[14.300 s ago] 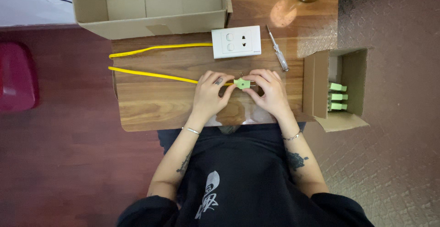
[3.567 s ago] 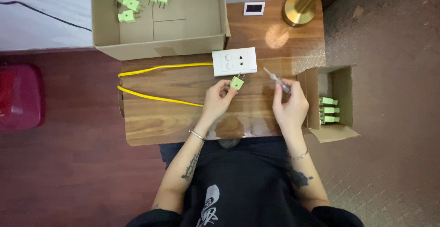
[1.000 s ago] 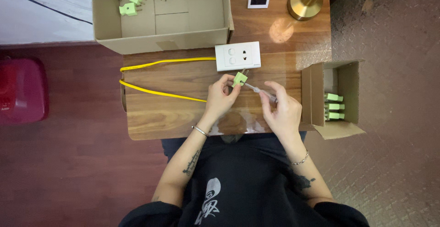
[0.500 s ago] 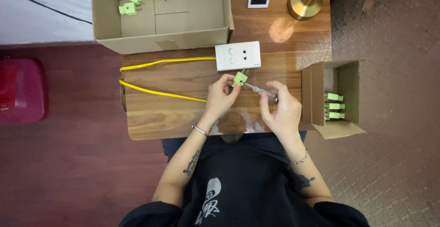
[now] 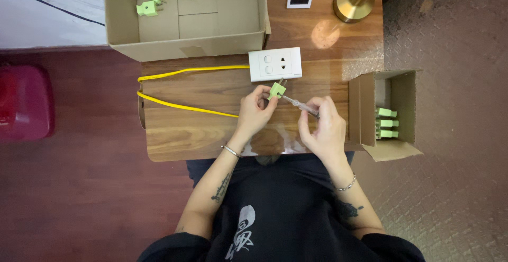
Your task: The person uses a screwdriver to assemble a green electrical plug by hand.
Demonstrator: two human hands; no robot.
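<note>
A small wooden table [image 5: 174,135] stands on dark red-brown floor [image 5: 79,198], brass lamp base [image 5: 353,8] atop.

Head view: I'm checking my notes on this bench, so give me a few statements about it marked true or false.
1. The left hand holds a green plug. True.
2. The right hand is empty. False: it holds a slim screwdriver whose tip points at the plug.
3. The small open box at the right holds green plugs. True.
4. The yellow cable hangs off the table's right edge. False: it lies on the left part of the wooden table.
5. The white socket plate lies inside the large box. False: it lies on the table, in front of that box.
</note>
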